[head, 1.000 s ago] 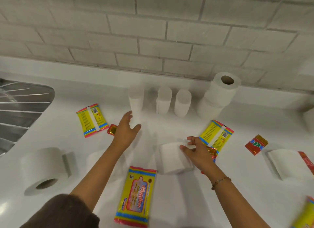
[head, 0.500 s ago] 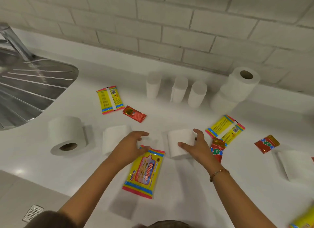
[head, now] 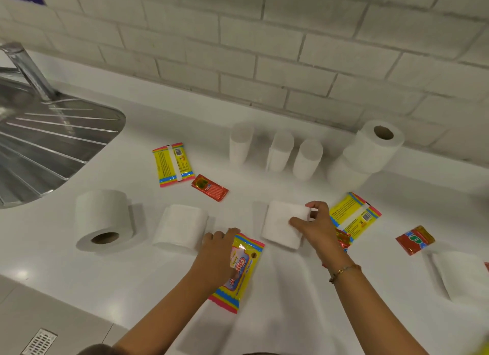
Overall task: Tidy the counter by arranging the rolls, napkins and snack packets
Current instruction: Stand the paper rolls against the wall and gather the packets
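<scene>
Moved: left hand (head: 217,246) was up by the upright rolls (head: 281,151) a second ago, now it's back down on the front packet (head: 243,272). The right hand (head: 315,222) hasn't left the middle roll (head: 280,225).
Left hand: fingers curled over the front packet's upper left edge, gripping it. The rest of that packet lies label-up on the counter (head: 132,275).
Right hand: thumb across the top of the middle roll and fingers hooked round its right end, so it's pinching it. There's a bracelet (head: 344,271) on that wrist.
Middle roll: on its side mid-counter, just beside the front packet's top corner.
Left roll (head: 180,226): also on its side, right next to the left hand's knuckles. Can't tell if they touch.
Big roll (head: 103,219): left of that one, core hole facing the front edge, near the sink (head: 53,143).
Upright rolls: three small ones standing in a row close to the wall (head: 264,50).
Stacked rolls (head: 370,148): two big ones right of the row, the top one tilted with its core showing.
Back packet (head: 173,164): yellow, barcode side up, between the sink and the upright rolls, with a red sachet (head: 210,188) just beside its lower corner.
Right packets (head: 354,217): two yellow ones overlapping, barcode up, just right of the right hand.
Right sachet (head: 415,239): red, further right, on its own.
Far roll (head: 460,275): on its side by the right edge.
</scene>
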### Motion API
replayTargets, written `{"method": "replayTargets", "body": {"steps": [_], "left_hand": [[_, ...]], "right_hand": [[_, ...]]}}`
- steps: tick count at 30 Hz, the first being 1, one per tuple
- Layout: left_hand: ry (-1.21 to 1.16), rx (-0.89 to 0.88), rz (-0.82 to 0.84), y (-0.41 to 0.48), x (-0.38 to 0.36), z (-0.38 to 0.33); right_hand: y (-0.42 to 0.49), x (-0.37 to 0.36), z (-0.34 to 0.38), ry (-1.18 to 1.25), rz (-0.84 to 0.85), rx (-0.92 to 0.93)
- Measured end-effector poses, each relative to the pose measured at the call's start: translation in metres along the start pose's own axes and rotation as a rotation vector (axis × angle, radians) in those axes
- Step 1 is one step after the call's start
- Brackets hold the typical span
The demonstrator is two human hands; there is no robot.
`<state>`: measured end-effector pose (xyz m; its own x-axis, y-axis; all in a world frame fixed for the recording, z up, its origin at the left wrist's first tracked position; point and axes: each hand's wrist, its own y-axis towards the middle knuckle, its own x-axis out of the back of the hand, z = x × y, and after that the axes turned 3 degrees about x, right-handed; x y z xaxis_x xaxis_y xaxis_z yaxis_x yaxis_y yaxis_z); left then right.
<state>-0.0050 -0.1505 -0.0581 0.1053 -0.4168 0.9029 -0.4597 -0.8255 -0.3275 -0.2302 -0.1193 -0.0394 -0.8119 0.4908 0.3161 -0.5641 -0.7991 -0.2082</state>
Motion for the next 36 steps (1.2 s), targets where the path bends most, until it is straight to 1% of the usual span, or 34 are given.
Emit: {"method": "replayTargets", "body": {"steps": [2, 6, 8, 10, 15, 21, 26, 29, 32, 34, 36], "left_hand": [[-0.029, -0.02, -0.043, 0.004, 0.0, 0.0], [-0.238, 0.037, -0.112, 0.014, 0.002, -0.002], [-0.289, 0.063, -0.119, 0.019, 0.005, -0.003], [-0.308, 0.072, -0.114, 0.025, 0.008, -0.004], [-0.317, 0.063, -0.093, 0.036, 0.013, -0.004], [-0.33, 0.083, -0.102, 0.042, 0.014, -0.005], [-0.387, 0.09, -0.091, 0.044, 0.012, -0.006], [-0.503, 0.066, -0.057, 0.049, 0.016, -0.009], [-0.637, 0.006, -0.02, 0.055, 0.028, -0.017], [-0.682, -0.04, 0.016, 0.061, 0.036, -0.03], [-0.665, -0.111, 0.039, 0.07, 0.044, -0.049]], "right_hand": [[0.01, 0.005, 0.013, -0.032, -0.086, 0.105], [0.043, 0.016, 0.051, -0.086, -0.308, 0.367], [0.065, 0.02, 0.07, -0.097, -0.401, 0.445], [0.087, 0.021, 0.085, -0.127, -0.457, 0.488], [0.126, 0.017, 0.094, -0.195, -0.431, 0.411], [0.127, 0.018, 0.089, -0.189, -0.42, 0.421], [0.084, 0.028, 0.071, -0.146, -0.445, 0.506], [0.05, 0.037, 0.049, -0.103, -0.367, 0.431], [0.021, 0.049, 0.025, -0.126, -0.264, 0.359], [0.006, 0.061, 0.012, -0.129, -0.25, 0.319], [-0.006, 0.078, 0.002, -0.123, -0.282, 0.278]]}}
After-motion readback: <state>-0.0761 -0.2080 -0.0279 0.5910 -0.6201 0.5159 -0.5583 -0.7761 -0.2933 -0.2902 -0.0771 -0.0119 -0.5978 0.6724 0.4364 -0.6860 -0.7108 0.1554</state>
